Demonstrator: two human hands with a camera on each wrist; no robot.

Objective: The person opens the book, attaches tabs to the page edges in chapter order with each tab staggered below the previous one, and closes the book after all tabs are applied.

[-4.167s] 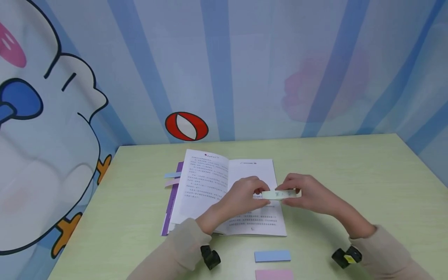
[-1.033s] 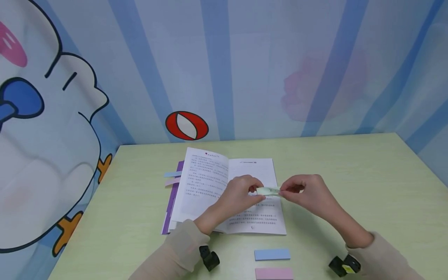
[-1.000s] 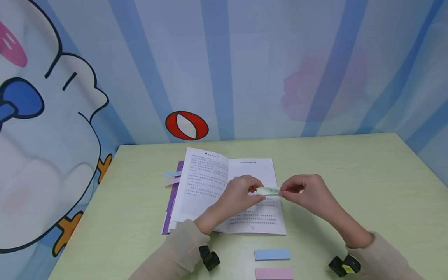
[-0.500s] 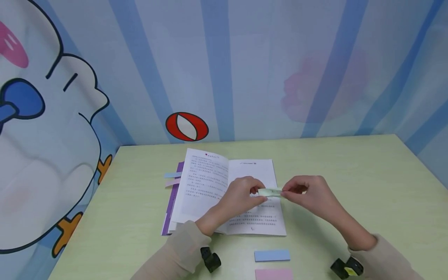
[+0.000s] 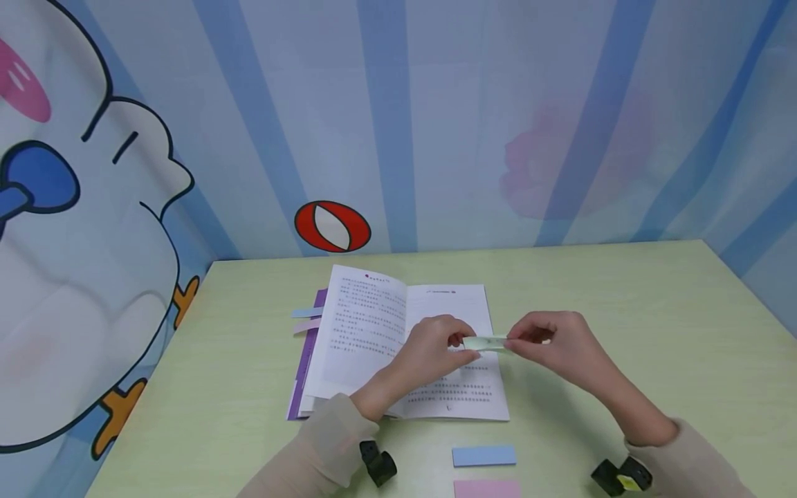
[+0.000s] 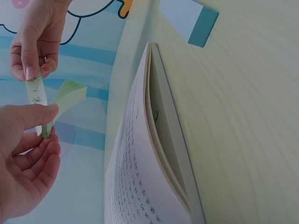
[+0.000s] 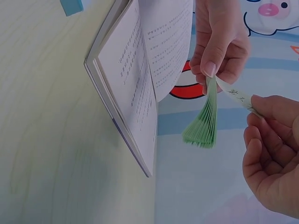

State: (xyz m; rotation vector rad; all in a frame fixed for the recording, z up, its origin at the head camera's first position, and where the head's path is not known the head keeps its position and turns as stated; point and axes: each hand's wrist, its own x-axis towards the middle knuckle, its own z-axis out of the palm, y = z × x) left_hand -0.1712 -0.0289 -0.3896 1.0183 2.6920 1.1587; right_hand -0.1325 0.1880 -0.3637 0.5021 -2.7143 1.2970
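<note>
Above the right page of an open book (image 5: 361, 332), my left hand (image 5: 429, 349) pinches a pad of pale green sticky notes (image 7: 201, 126) by one end, thumb on top. The pad's loose end fans out in the right wrist view. My right hand (image 5: 560, 346) pinches the far end of a single green sticky note (image 7: 236, 95) between thumb and forefinger. That note bears handwriting and is lifted away from the fanned sheets, its other end still at the left hand's thumb. In the left wrist view the note (image 6: 36, 91) is stretched between both hands.
A blue sticky note pad (image 5: 483, 456) and a pink sticky note pad (image 5: 487, 489) lie on the table (image 5: 654, 311) in front of the book. Blue tab (image 5: 307, 312) and pink tab (image 5: 307, 325) stick out from the book's left edge. A patterned curtain (image 5: 448, 138) stands behind.
Earlier both hands held the green pad at its two ends. Now the right hand grips only one note's end and has shifted slightly right; the left hand has drifted slightly right with the pad.
</note>
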